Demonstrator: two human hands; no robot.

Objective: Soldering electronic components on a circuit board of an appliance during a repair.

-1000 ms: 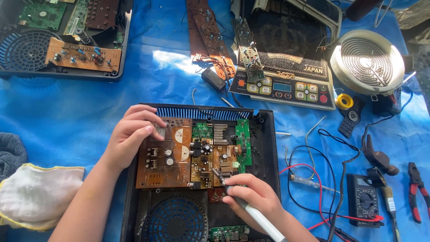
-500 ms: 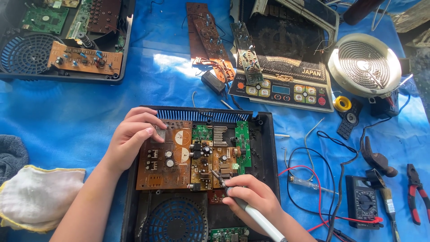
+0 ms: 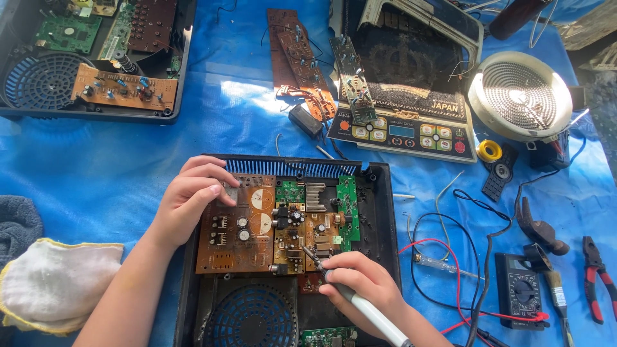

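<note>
A brown circuit board (image 3: 241,247) lies inside an open black appliance case (image 3: 379,218) in front of me. My left hand (image 3: 189,199) presses on the board's upper left corner, fingers curled over a small grey part. My right hand (image 3: 360,283) grips a white-handled soldering iron (image 3: 369,311) like a pen. Its metal tip (image 3: 307,254) touches the board near the middle, among small components. A green board (image 3: 348,205) stands to the right of the brown one.
A black multimeter (image 3: 520,289) with red and black leads, a brush and red-handled pliers (image 3: 594,276) lie at the right. A control panel (image 3: 405,132), round heating coil (image 3: 520,96) and another opened case (image 3: 38,109) are beyond. A white cloth (image 3: 54,283) sits at the left.
The view has shifted slightly. Both hands stay in the same places on the board, with the iron's tip still at the middle of it.
</note>
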